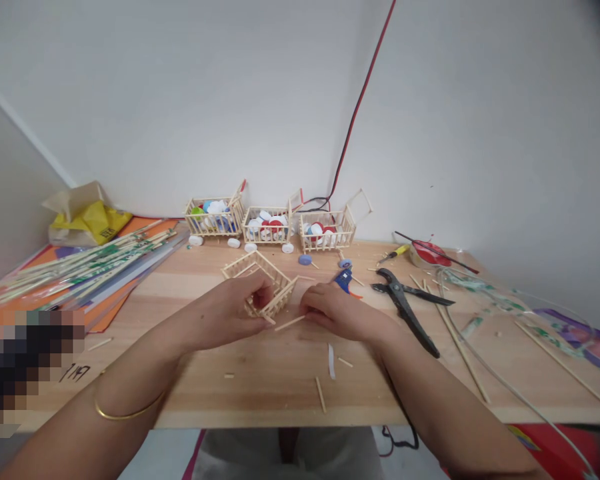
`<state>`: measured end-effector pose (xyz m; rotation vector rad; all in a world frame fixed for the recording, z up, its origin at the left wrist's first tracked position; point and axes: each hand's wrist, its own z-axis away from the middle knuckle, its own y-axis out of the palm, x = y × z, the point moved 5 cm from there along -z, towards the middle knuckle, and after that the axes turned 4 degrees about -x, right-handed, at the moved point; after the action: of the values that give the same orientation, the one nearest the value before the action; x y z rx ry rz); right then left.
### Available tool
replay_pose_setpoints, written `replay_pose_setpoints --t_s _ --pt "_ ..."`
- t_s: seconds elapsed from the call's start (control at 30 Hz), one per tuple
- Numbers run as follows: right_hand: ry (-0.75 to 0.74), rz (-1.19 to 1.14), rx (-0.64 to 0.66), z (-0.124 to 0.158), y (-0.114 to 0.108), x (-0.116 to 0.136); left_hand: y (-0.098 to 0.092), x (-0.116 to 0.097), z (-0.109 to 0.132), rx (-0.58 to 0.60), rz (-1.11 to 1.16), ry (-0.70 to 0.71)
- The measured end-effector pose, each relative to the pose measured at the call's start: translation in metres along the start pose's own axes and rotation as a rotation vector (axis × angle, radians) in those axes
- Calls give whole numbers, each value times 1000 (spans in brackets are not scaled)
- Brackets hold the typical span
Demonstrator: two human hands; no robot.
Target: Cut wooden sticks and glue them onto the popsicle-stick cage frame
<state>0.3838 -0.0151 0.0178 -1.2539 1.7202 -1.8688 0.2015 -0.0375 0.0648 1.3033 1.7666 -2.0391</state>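
Observation:
My left hand (240,307) is closed on the near side of a small basket frame (277,270) built from thin wooden sticks, which sits tilted on the table. Close by on the right, my right hand (330,308) has its fingers pinched round a short wooden stick (290,323) that points left toward the frame. Just beyond the right hand lies a dark blue tool with an orange tip (344,279), partly hidden by that hand. Loose stick pieces (320,395) and a white strip (331,361) lie on the near part of the table.
Three little stick carts (267,227) filled with bottle caps stand along the wall. Black pliers (405,307) lie to the right, near long sticks (455,340) and a bowl (430,255). Packaged sticks (95,260) and a yellow bag (93,220) are at the left.

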Motion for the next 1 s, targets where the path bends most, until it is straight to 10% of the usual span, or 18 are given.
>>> replay_pose_setpoints --t_s 0.27,0.77,1.0 --pt "-82 -470 133 20 -34 9 -1 -1 0 29 23 -33" --pt "75 -1271 -240 21 -28 -18 -7 12 -1 -50 137 190" --pt "115 -1269 -349 23 -33 -23 -25 6 4 -431 273 363"
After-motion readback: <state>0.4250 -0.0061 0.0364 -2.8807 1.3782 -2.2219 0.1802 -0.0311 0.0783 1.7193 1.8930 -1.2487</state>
